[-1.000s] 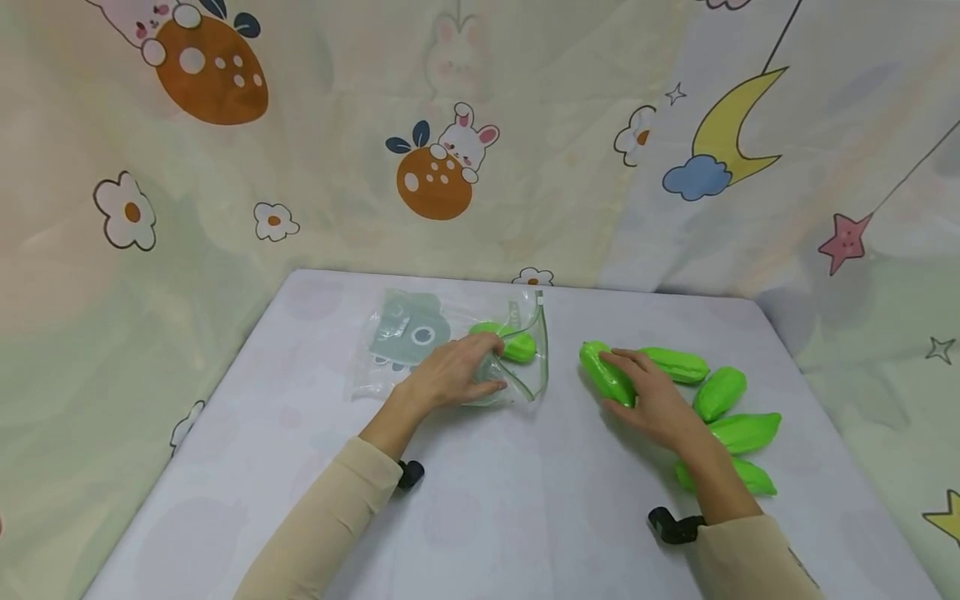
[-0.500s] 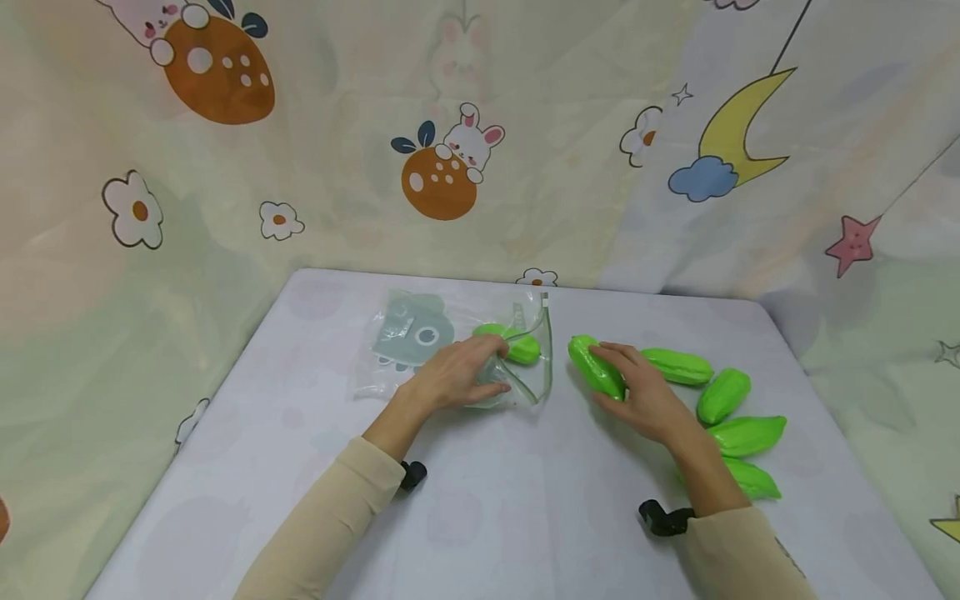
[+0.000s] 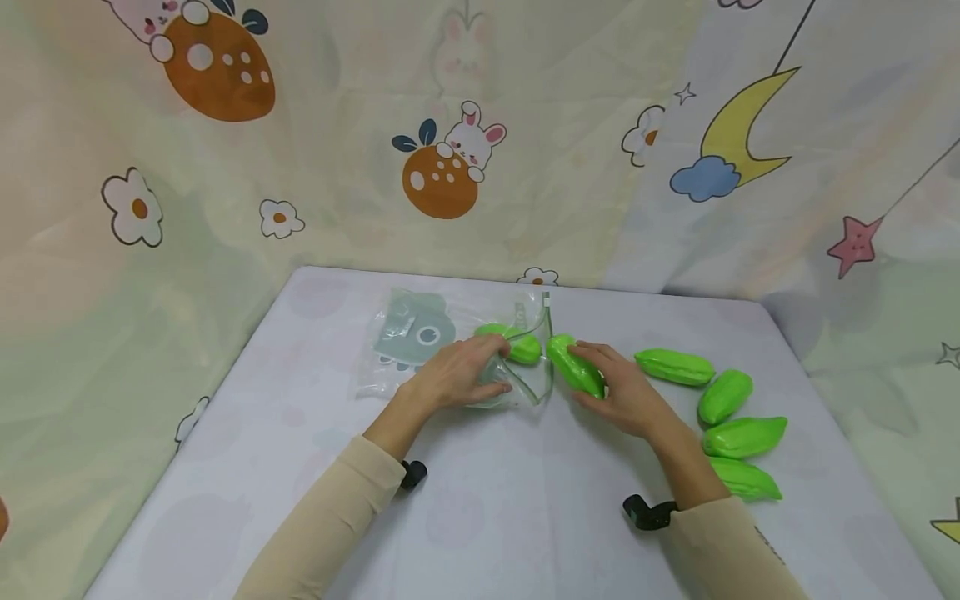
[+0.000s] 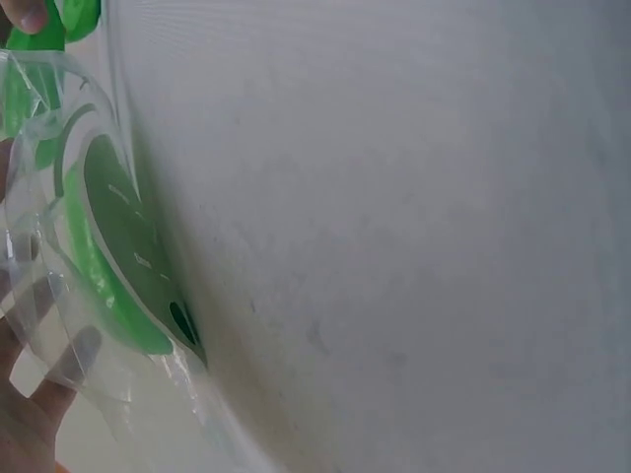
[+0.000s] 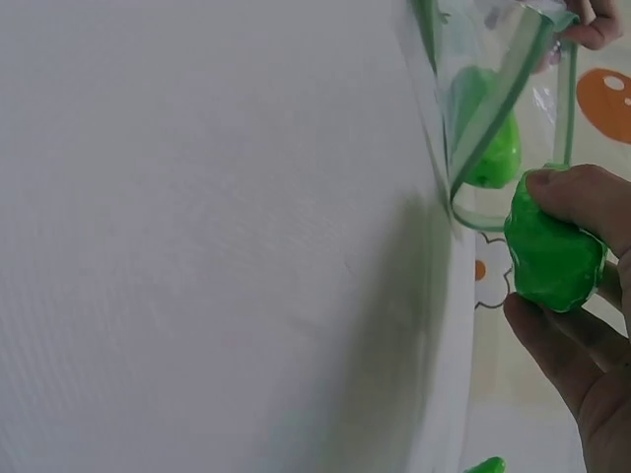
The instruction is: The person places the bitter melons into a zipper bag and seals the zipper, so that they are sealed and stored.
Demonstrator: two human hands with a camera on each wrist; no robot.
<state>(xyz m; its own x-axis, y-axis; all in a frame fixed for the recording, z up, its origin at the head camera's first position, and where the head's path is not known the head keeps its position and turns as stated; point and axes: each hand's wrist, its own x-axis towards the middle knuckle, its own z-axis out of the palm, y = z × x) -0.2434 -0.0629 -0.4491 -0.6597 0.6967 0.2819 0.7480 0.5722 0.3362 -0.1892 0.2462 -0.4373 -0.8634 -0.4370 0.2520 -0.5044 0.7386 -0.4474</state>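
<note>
A clear zip bag (image 3: 412,329) with a grey-green cartoon animal print lies on the table, its green-edged mouth facing right. Inside it, near the mouth, is one bright green, ridged, vegetable-like piece (image 3: 527,350). My left hand (image 3: 450,377) pinches the mouth's upper layer and holds it raised; the right wrist view shows the mouth gaping. A similar green piece (image 3: 574,368) is in my right hand (image 3: 622,396), gripped between thumb and fingers. Its far end is right at the bag's mouth. In the right wrist view, this held piece (image 5: 555,251) shows end-on.
Several more green pieces (image 3: 742,437) lie in a curved row at the table's right. A black wrist device (image 3: 648,512) shows at the right cuff. The white-covered table (image 3: 480,525) ends at a cartoon-printed cloth (image 3: 337,167) behind.
My right hand has moved left with the green piece, away from the row and up to the bag's mouth. My left hand keeps its hold on the bag.
</note>
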